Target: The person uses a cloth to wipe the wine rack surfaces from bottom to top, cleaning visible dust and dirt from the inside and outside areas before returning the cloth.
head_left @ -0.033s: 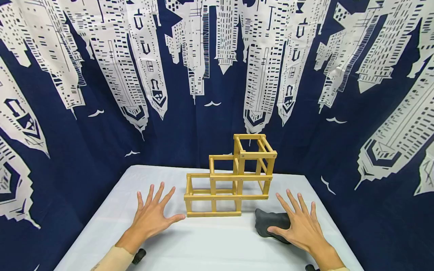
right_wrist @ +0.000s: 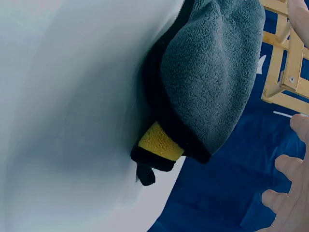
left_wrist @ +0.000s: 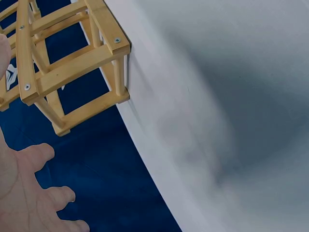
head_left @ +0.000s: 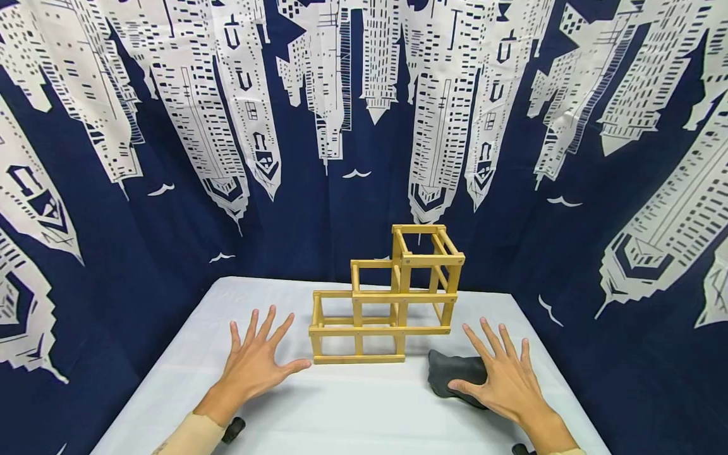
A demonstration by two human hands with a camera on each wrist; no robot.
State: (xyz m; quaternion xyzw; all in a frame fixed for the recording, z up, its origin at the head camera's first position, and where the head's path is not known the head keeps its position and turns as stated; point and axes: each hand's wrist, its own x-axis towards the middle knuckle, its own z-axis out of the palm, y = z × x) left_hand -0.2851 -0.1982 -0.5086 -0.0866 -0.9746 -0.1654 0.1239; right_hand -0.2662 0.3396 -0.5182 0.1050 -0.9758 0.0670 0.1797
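Beige wrist coverings (head_left: 196,435) — a small black piece (head_left: 233,430) beside each.

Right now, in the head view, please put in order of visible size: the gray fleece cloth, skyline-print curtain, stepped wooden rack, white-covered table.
1. Skyline-print curtain
2. White-covered table
3. Stepped wooden rack, by its outline
4. Gray fleece cloth, partly hidden behind the right hand; its visible part is smallest

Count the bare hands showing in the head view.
2: the left hand, left of the wooden rack; the right hand, partly covering the grey cloth. No others show.
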